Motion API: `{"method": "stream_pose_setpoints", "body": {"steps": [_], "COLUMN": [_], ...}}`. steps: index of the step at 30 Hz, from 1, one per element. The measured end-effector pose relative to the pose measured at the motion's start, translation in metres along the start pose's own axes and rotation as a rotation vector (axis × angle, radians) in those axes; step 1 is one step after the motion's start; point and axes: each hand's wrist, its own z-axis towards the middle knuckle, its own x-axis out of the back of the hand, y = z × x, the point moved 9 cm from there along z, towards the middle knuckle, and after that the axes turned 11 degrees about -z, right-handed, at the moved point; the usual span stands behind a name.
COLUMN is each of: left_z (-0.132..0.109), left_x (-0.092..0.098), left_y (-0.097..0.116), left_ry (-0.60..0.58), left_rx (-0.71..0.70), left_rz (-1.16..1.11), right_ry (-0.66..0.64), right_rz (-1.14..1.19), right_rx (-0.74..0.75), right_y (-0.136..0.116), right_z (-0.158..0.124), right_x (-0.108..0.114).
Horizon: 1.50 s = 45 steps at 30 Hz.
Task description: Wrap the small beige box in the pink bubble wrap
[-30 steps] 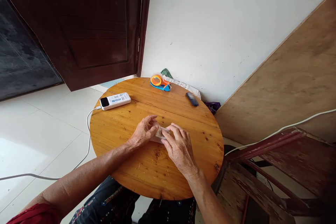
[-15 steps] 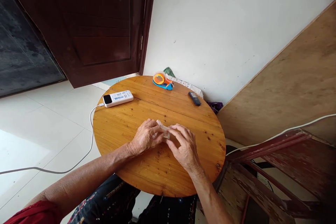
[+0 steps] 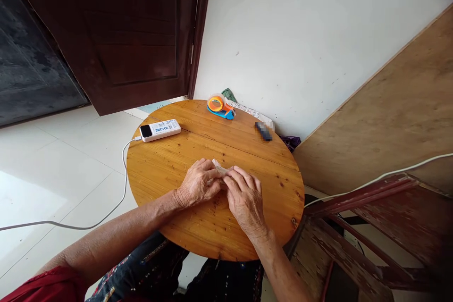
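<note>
Both my hands rest together in the middle of a round wooden table [image 3: 170, 174]. My left hand [image 3: 198, 183] and my right hand [image 3: 244, 198] meet over a small pale, partly see-through piece [image 3: 218, 166], pinching it between the fingertips. Only its upper edge shows above my fingers; the rest is hidden, and I cannot make out what it is.
A white power bank [image 3: 160, 130] with a white cable [image 3: 120, 170] lies at the table's left rear. An orange and blue tape dispenser [image 3: 219, 106] and a small dark object [image 3: 263, 130] sit near the wall. A dark door stands behind; a worn red wooden frame [image 3: 371, 217] is at the right.
My hands have drawn closer together and folded over the small piece, which showed more between them before. The view shifted slightly.
</note>
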Motion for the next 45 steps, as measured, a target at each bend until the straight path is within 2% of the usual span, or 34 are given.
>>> {"method": "stream_pose_setpoints", "body": {"steps": [9,13,18,21,31,34,38,43,45], "left_z": [0.003,0.004,0.005,0.005,0.005,0.006,0.008,0.007,0.007], "left_x": [0.002,0.002,0.0,-0.003,-0.002,0.003,0.012,0.02,0.02], "left_y": [-0.002,-0.008,-0.013,-0.016,-0.017,-0.018,-0.019,-0.029,-0.028], "left_ry": [0.014,0.0,0.003,0.017,0.001,0.005,0.048,0.111,0.113], "left_rx": [0.013,0.063,0.098,0.102,0.113,0.146,0.164,0.285,0.284], "left_rz": [-0.068,-0.154,-0.159,-0.131,-0.194,-0.276,-0.422,-0.523,-0.516], "right_ry": [0.011,-0.007,0.021,0.026,-0.067,-0.006,0.11,0.14,0.129], "right_rz": [-0.033,-0.023,0.154,0.167,0.085,0.212,0.339,0.421,0.473], "right_rx": [-0.015,-0.039,-0.107,-0.126,-0.069,-0.123,-0.286,-0.393,-0.438], "right_y": [-0.006,-0.006,0.013,0.02,0.006,0.017,0.042,0.063,0.072], "right_z": [-0.002,-0.001,-0.002,-0.003,0.003,-0.001,-0.013,-0.022,-0.023], "right_x": [-0.001,-0.001,0.01,0.011,-0.003,0.002,0.008,0.006,0.001]}}
